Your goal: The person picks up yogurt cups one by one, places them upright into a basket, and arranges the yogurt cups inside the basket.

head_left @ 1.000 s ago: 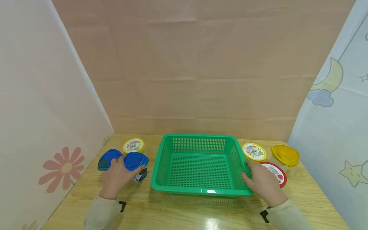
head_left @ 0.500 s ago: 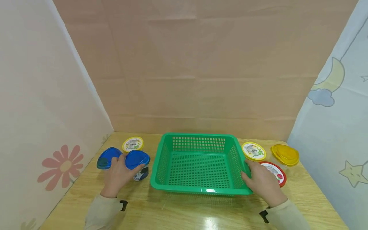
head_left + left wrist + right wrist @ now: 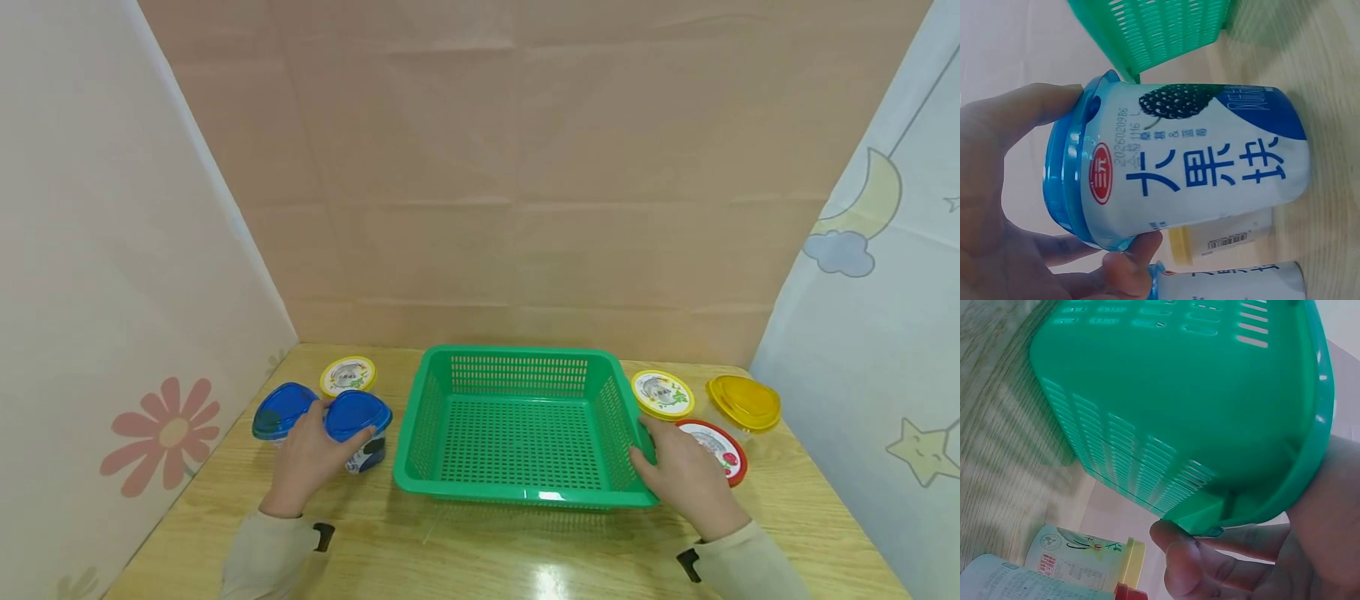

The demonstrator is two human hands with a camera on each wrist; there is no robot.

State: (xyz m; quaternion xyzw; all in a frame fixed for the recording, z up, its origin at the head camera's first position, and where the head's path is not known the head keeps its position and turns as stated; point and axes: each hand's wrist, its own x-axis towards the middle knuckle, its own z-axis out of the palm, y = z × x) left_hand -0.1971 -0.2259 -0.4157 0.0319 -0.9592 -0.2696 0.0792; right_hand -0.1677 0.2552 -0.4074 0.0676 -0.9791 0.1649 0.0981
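Note:
My left hand (image 3: pixel 307 462) pinches a cup with a blue lid (image 3: pixel 358 415) by that lid, thumb on one side and fingers on the other. The left wrist view shows the cup's white label (image 3: pixel 1197 150) with a dark berry and Chinese print; it stands upright on the table. Close to the left fingers is another blue-lidded cup (image 3: pixel 283 410). The rim of an open green plastic basket (image 3: pixel 525 497) is held at its right side by my right hand (image 3: pixel 686 475). In the right wrist view the right fingers (image 3: pixel 1185 565) curl at the basket's rim.
A yellow-rimmed tub (image 3: pixel 348 377) stands behind the blue-lidded cups. Right of the basket are another yellow-rimmed tub (image 3: pixel 663 395), a red-rimmed tub (image 3: pixel 720 450) partly behind the right hand, and a yellow-lidded container (image 3: pixel 746 404). Walls enclose the wooden table (image 3: pixel 480 554) at the back and sides.
The cup in my left hand has shifted very slightly right, toward the basket. My right hand and the basket stay in place.

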